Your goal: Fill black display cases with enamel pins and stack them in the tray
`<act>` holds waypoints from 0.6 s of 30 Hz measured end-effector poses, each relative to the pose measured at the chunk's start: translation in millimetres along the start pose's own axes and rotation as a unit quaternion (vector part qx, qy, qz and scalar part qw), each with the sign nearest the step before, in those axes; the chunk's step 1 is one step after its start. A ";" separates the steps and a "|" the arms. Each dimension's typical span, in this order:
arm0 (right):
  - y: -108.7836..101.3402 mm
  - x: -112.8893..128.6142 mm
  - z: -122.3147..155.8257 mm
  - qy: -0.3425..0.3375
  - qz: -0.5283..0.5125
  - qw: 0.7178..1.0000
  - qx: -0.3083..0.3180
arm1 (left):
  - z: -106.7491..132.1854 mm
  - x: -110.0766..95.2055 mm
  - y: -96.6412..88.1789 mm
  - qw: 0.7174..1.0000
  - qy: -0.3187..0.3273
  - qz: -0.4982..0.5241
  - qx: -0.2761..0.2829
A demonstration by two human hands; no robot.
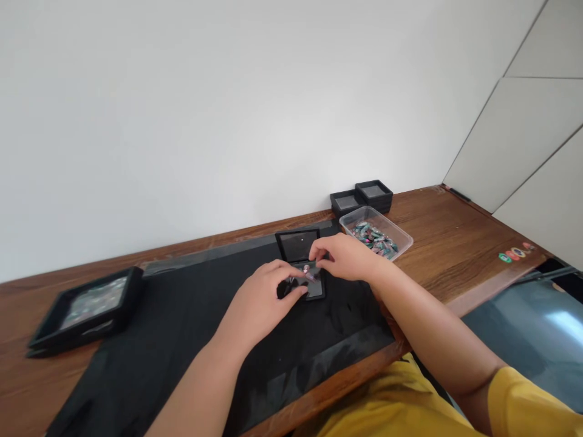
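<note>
A small black hinged case (316, 297) lies on the dark mat, its lid (298, 245) raised toward the wall. Inside it is a small, shiny pinkish piece (306, 269), too small to name. My left hand (262, 300) reaches over the case from the left. Its thumb and index finger are apart, the tips close beside the piece. From the right, my right hand (344, 257) bends over the case with fingers curled and pressed together near the piece. Whatever its fingertips hold, if anything, is hidden.
A clear plastic tub (401, 243) of small colourful pieces stands right of the case. Behind it are stacked black trays (374, 189). A black frame (133, 285) with a glittery inside sits at left. The black mat (182, 328) covers much of the wooden table (437, 224).
</note>
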State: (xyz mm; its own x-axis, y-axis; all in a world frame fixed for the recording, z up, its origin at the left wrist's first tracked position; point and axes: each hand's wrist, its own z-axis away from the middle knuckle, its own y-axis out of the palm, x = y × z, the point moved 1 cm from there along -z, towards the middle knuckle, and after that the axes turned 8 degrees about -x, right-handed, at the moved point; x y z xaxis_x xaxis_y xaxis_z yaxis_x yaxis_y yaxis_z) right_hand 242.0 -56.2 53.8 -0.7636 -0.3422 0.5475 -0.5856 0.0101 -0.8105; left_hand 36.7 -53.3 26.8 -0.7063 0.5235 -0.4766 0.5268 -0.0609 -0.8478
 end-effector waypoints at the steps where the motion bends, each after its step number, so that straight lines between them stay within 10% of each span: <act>1: 0.0 -0.1 0.0 0.003 0.008 1.000 -0.003 | 0.3 -1.5 0.4 1.000 0.007 0.004 0.009; 18: 3.2 10.6 3.2 0.030 0.088 0.994 0.063 | 0.4 -8.7 3.3 0.998 -0.014 0.004 0.062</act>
State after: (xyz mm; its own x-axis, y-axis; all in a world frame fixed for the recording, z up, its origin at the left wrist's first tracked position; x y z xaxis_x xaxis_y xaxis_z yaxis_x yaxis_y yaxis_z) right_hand 232.9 -62.8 56.3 -0.8681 -0.2892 0.4034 -0.4056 -0.0550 -0.9124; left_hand 44.4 -58.3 28.0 -0.7165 0.4988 -0.4878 0.4706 -0.1706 -0.8657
